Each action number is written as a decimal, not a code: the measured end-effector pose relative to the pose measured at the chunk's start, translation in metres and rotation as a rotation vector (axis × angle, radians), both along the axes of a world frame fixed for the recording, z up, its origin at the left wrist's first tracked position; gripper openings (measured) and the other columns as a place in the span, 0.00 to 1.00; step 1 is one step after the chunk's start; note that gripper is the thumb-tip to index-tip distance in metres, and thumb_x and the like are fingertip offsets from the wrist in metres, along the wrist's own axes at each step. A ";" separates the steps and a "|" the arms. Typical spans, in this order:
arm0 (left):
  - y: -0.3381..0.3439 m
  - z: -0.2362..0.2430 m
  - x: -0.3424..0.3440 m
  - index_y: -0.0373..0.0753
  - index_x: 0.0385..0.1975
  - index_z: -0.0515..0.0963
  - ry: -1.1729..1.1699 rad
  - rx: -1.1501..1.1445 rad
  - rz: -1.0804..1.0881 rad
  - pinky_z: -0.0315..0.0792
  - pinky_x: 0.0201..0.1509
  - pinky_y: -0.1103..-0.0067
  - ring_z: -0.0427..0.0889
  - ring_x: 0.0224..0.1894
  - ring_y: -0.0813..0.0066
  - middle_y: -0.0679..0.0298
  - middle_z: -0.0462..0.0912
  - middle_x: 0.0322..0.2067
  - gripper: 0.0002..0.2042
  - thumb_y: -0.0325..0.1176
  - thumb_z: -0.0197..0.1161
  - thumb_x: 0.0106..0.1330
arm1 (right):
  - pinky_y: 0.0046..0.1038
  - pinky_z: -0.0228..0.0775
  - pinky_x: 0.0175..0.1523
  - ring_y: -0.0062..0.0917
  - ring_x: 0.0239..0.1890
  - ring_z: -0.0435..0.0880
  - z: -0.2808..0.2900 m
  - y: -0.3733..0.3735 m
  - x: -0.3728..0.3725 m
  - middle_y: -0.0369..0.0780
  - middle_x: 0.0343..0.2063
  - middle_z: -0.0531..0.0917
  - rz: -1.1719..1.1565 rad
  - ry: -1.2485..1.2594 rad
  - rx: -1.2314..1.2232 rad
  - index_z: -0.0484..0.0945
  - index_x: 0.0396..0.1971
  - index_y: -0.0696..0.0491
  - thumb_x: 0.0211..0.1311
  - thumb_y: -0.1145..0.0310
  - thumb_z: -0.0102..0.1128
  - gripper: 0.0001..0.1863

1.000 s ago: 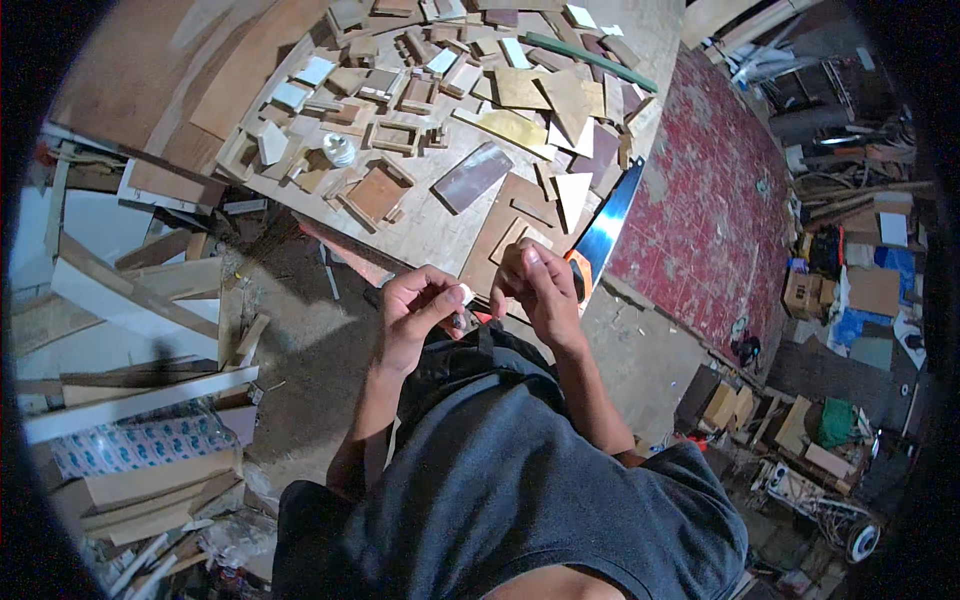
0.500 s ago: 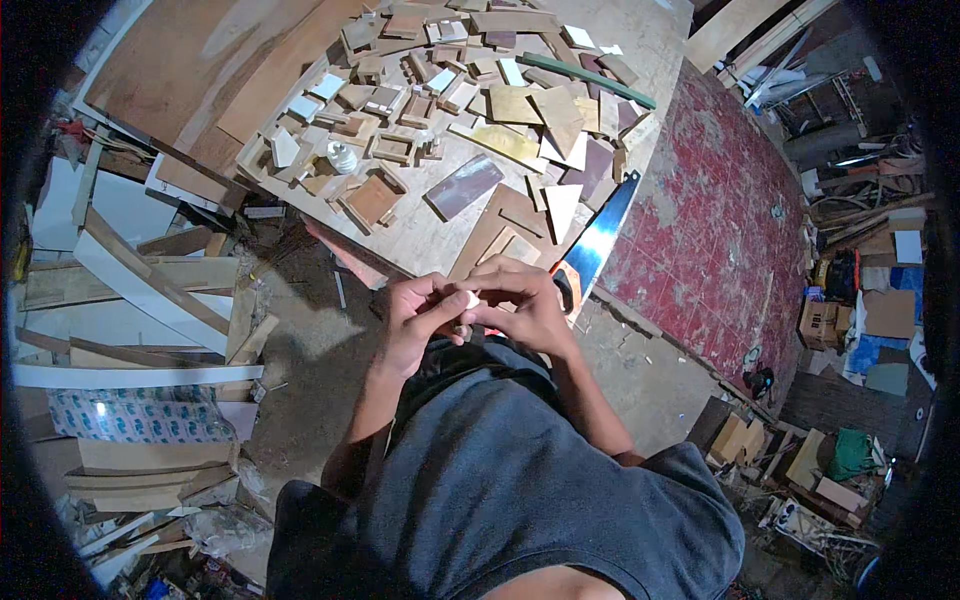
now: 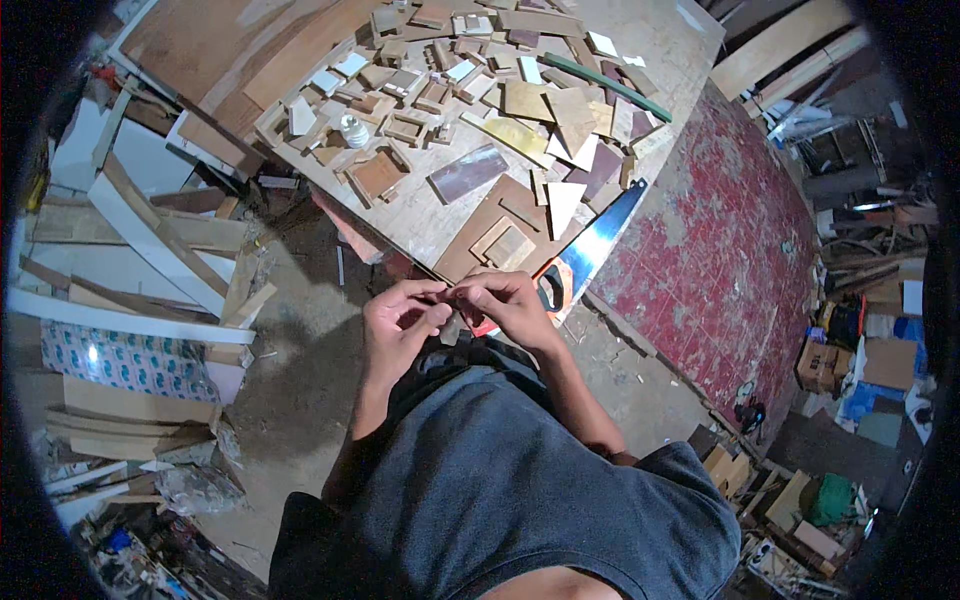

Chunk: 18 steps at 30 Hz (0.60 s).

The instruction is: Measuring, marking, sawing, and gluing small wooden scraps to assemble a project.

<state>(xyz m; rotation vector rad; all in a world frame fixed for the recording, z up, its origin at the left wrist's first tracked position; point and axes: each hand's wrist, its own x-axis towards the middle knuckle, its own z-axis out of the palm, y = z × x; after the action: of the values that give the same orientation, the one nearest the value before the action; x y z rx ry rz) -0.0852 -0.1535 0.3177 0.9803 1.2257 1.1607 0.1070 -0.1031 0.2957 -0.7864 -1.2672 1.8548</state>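
Both my hands meet just off the table's near corner, in front of my body. My left hand (image 3: pixel 398 318) has its thumb and fingers bent inward in a pinch. Against its fingertips, my right hand (image 3: pixel 512 308) is curled too, thumb and forefinger together. Whatever sits between the fingertips is too small to name. Just beyond the hands, a small wooden frame (image 3: pixel 503 243) lies on a flat brown board (image 3: pixel 470 245). Close to the right of my right hand is a handsaw (image 3: pixel 598 240), its orange and black handle toward me.
The worktable (image 3: pixel 412 225) carries many wood offcuts, small box-like wooden pieces, a white spiral bulb (image 3: pixel 353 130) and a long green strip (image 3: pixel 607 87). Stacked boards (image 3: pixel 150 235) crowd the left. A worn red floor (image 3: pixel 720 240) lies right, with cardboard boxes (image 3: pixel 826 366) beyond.
My fingertips have shifted, and the small whitish thing seen between them before no longer shows. The wooden frame is now more exposed. The whole view has tilted slightly.
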 end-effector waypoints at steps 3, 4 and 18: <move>0.002 -0.008 -0.004 0.30 0.44 0.81 0.090 0.193 -0.038 0.76 0.37 0.85 0.83 0.37 0.81 0.62 0.82 0.41 0.14 0.27 0.71 0.60 | 0.20 0.68 0.30 0.13 0.27 0.76 -0.005 0.004 -0.010 0.33 0.26 0.81 0.051 -0.030 -0.051 0.83 0.33 0.60 0.72 0.63 0.57 0.15; 0.006 -0.008 -0.006 0.31 0.46 0.81 0.089 0.149 -0.052 0.75 0.40 0.85 0.82 0.38 0.81 0.61 0.82 0.42 0.15 0.27 0.72 0.60 | 0.20 0.67 0.30 0.12 0.27 0.75 -0.007 0.007 -0.013 0.32 0.25 0.80 0.081 -0.109 -0.023 0.83 0.33 0.61 0.72 0.62 0.57 0.16; 0.073 -0.051 -0.114 0.32 0.41 0.81 -0.212 0.028 0.080 0.72 0.34 0.87 0.78 0.30 0.86 0.69 0.82 0.29 0.13 0.25 0.74 0.58 | 0.22 0.64 0.26 0.13 0.21 0.73 -0.015 0.141 -0.122 0.31 0.18 0.77 0.199 -0.473 0.003 0.80 0.26 0.58 0.70 0.53 0.58 0.22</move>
<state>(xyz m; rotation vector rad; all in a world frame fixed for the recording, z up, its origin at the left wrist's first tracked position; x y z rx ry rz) -0.1992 -0.0809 0.2667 0.8114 1.0892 1.3122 -0.0148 0.0376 0.2810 -1.1819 -1.6912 1.8828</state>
